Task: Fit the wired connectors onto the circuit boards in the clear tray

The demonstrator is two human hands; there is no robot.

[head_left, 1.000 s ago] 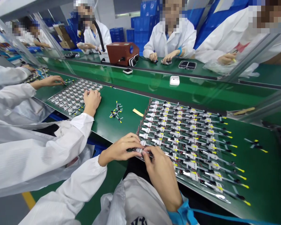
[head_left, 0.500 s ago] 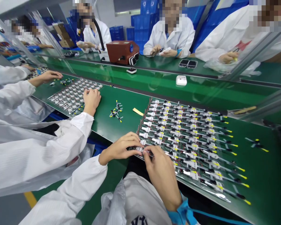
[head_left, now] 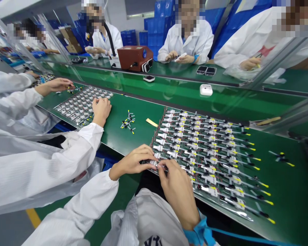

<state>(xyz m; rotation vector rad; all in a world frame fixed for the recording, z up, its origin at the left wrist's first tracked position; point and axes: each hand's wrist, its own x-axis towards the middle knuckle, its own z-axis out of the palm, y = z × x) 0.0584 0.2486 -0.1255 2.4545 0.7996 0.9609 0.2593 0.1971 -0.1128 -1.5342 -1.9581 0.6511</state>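
Observation:
At the near left corner of a clear plastic tray (head_left: 246,216), both my hands meet over the end of a row. My left hand (head_left: 137,159) has thumb and fingers closed around a small white part (head_left: 155,163). Against it, my right hand (head_left: 178,191) pinches with thumb and index finger; what lies between those fingertips is hidden. Rows of small white assemblies (head_left: 209,178) with black pieces, grey strips and yellow tips fill the tray. Thin dark red wires (head_left: 154,136) run along its left edge.
Loose yellow-tipped pieces lie in a pile (head_left: 128,121) and at the right (head_left: 281,157). A pale flat stick (head_left: 151,122) rests beside the tray. To the left, a co-worker's hand (head_left: 102,111) is at another tray (head_left: 77,102). A blue wrist strap (head_left: 199,229) trails from my right wrist.
My hands stay nearly in place at the tray corner. On the left, a co-worker's far hand has shifted slightly right. The white cases on the far green surface have slid a little right.

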